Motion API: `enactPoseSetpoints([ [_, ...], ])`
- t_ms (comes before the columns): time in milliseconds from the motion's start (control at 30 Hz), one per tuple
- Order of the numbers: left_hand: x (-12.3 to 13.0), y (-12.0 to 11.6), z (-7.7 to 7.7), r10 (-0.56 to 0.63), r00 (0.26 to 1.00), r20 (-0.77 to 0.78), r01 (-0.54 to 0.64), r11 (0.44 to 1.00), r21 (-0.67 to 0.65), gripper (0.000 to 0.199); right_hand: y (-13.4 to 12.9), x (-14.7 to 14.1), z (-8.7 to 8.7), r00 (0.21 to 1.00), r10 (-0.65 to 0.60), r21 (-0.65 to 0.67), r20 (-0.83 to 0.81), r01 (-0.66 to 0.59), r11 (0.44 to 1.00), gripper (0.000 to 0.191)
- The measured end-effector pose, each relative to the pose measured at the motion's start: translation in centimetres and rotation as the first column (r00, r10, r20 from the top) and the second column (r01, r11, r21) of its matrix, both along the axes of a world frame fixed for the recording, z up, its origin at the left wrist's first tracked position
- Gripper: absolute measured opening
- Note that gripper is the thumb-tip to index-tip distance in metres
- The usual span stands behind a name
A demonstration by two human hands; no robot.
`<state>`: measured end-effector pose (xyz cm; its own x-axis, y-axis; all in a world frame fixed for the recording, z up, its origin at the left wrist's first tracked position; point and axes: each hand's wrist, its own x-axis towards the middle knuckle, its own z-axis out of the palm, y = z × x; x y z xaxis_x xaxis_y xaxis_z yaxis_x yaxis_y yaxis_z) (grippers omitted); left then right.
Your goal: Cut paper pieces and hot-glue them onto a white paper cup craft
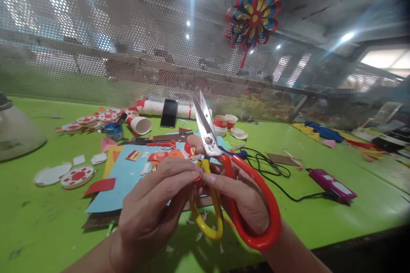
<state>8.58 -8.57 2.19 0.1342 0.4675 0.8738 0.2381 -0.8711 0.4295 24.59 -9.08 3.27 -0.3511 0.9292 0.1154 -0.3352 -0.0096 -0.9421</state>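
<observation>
Left hand [150,204] is pinching a small red piece [198,177] beside the right thumb; right hand [245,198] is carrying scissors [209,141], blades rising beyond both hands; keeping fingertips clear is likely aiding control

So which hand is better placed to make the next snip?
Probably your right hand: the red-and-yellow-handled scissors sit around it by their red loop. Your left hand carries no tool; its fingertips seem to pinch a small red piece.
</observation>
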Motion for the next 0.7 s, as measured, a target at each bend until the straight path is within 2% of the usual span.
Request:
enactPoseSetpoints([
  [133, -0.04, -0.05, -0.16, -0.002, 1.000, -0.018, 0.002, 1.000, 0.002, 0.046, -0.07, -0.03, -0.08, 0.999, -0.019, 0.001, 0.038, 0.019, 1.000, 0.011],
  [300, -0.11, -0.21, -0.22, 0.004, 1.000, -0.008, -0.004, 1.000, -0.007, 0.047, -0.09, 0.09, -0.05, 0.996, -0.039, 0.025, 0.082, 0.037, 0.999, 0.018],
  [433, -0.10, -0.08, -0.36, 0.019, 1.000, -0.025, -0.019, 1.000, 0.006, 0.044, -0.07, -0.03, 0.06, 0.998, -0.035, 0.004, 0.044, 0.035, 0.999, 0.014],
  [633, -0.31, 0.51, -0.41, -0.002, 0.994, -0.112, 0.025, 0.980, 0.199, 0.036, -0.11, -0.31, 0.19, 0.999, -0.050, -0.009, 0.009, 0.050, 0.999, 0.015],
  [700, -0.43, 0.58, -0.52, -0.002, 0.989, -0.149, 0.036, 0.973, 0.226, 0.035, -0.07, -0.36, 0.24, 0.999, -0.051, 0.012, 0.000, 0.051, 0.999, 0.014],
])
